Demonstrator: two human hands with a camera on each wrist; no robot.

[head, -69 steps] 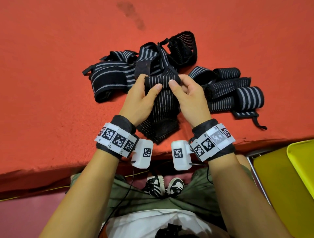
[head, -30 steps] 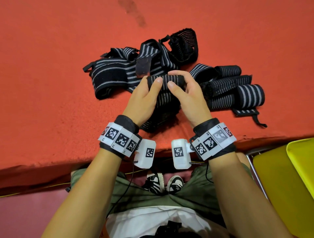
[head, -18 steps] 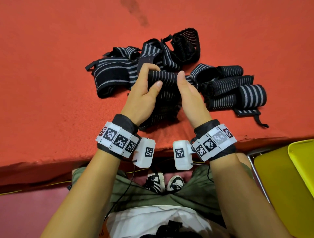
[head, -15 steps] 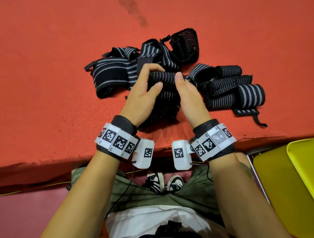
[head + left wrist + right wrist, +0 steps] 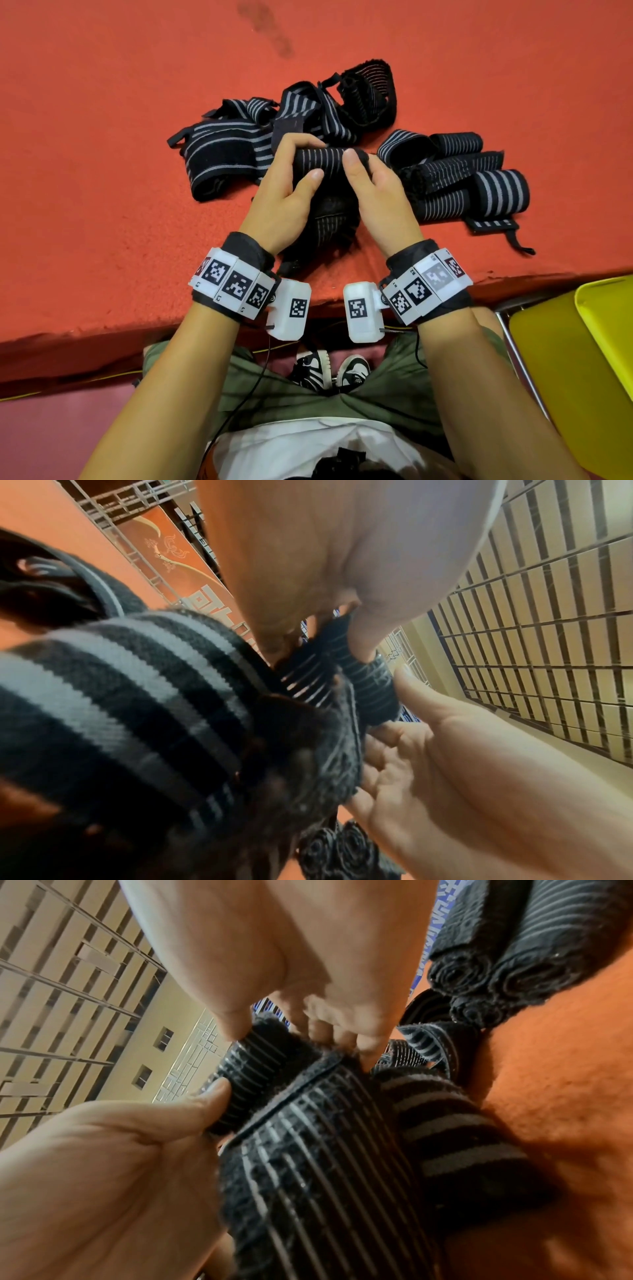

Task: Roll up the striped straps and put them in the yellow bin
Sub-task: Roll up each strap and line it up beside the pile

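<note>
Black, grey-striped elastic strap (image 5: pixel 320 161), half rolled, is pinched by your left hand (image 5: pixel 286 192) and right hand (image 5: pixel 375 195). Roll evenly, tail taut.

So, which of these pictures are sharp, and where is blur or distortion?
Head view: sharp, evenly lit, wide-angle bending at the edges. Left wrist view: the near striped strap is soft and blurred. Right wrist view: the rolled strap is fairly sharp, the left hand close and soft.

Both hands grip one half-rolled striped strap (image 5: pixel 320 161) over the red cloth (image 5: pixel 102 137): left hand (image 5: pixel 284 192), right hand (image 5: pixel 380 198); loose straps (image 5: pixel 239 147) behind; yellow bin (image 5: pixel 603 325) lower right.
</note>
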